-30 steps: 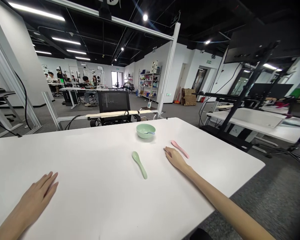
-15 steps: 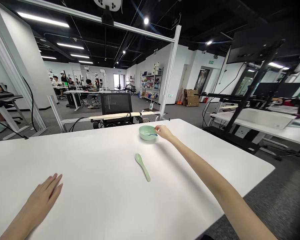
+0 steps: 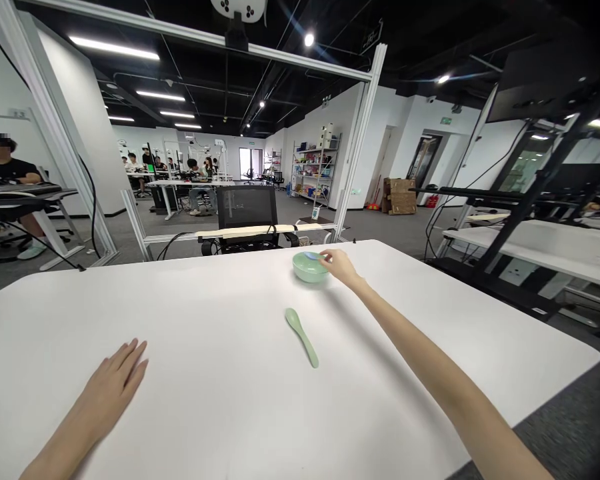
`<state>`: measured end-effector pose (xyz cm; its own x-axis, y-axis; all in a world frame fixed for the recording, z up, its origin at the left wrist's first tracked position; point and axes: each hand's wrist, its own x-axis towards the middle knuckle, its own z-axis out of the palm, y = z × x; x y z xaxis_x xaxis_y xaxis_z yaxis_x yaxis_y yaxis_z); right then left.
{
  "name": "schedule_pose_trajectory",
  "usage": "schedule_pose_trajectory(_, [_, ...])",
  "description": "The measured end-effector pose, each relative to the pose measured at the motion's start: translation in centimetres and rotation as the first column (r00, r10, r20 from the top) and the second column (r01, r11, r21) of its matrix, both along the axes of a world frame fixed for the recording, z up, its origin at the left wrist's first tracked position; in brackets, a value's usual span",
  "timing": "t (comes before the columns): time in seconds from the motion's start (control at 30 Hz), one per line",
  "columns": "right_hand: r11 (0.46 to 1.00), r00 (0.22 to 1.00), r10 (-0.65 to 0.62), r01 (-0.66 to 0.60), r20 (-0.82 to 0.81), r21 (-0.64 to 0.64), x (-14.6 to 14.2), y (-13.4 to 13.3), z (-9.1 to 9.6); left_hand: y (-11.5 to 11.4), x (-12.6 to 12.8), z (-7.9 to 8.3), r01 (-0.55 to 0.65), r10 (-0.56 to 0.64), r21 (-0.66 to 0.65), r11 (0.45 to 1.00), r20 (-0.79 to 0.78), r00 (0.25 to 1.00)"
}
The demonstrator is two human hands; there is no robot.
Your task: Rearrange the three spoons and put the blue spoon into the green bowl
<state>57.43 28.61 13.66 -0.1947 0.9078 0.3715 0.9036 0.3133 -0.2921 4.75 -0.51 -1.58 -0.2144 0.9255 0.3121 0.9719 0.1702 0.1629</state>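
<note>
A green bowl stands near the far edge of the white table. My right hand, reaching out to its right rim, pinches a small blue spoon. The rounded end of that spoon is raised over the bowl's opening; my fingers hide the rest. Closer to me lies a green spoon flat on the tabletop, its handle pointing toward me. My left hand rests palm down on the table at the left, fingers stretched out and holding nothing.
A metal frame rises behind the table, with an office chair beyond it. On the right stands a dark monitor stand beside another desk. A person sits at the far left, and several others work in the background.
My right hand has lifted the blue spoon, its rounded end rising from inside the bowl to about rim height. The whole view has shifted, while my left hand stays on the table.
</note>
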Motion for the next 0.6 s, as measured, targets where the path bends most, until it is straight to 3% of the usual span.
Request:
schedule_pose_trajectory(0.07, [0.992,0.992,0.022,-0.006,-0.125,0.129,1.8,-2.2,-1.1,-0.1,0.1,0.1,-0.007,0.007,-0.015,1.0,0.008,1.0])
schedule_pose_trajectory(0.13, [0.985,0.98,0.041,-0.008,-0.194,0.172,3.7,-4.8,-3.0,-0.1,0.3,0.2,-0.006,0.007,-0.039,0.999,0.022,1.0])
schedule_pose_trajectory(0.33, [0.999,0.95,-0.009,0.023,-0.312,0.039,7.2,-12.0,-9.4,0.0,0.1,0.3,0.003,0.002,-0.099,0.995,0.05,0.999])
schedule_pose_trajectory(0.43, [0.999,0.941,-0.037,0.042,-0.335,0.007,7.3,-13.4,-10.8,0.1,-0.2,0.1,0.011,-0.007,-0.108,0.994,0.044,0.999])
schedule_pose_trajectory(0.6, [1.0,0.953,0.008,-0.008,-0.303,0.0,6.4,-13.4,-11.2,0.3,-0.7,-0.4,-0.002,0.003,-0.066,0.998,0.009,1.0])
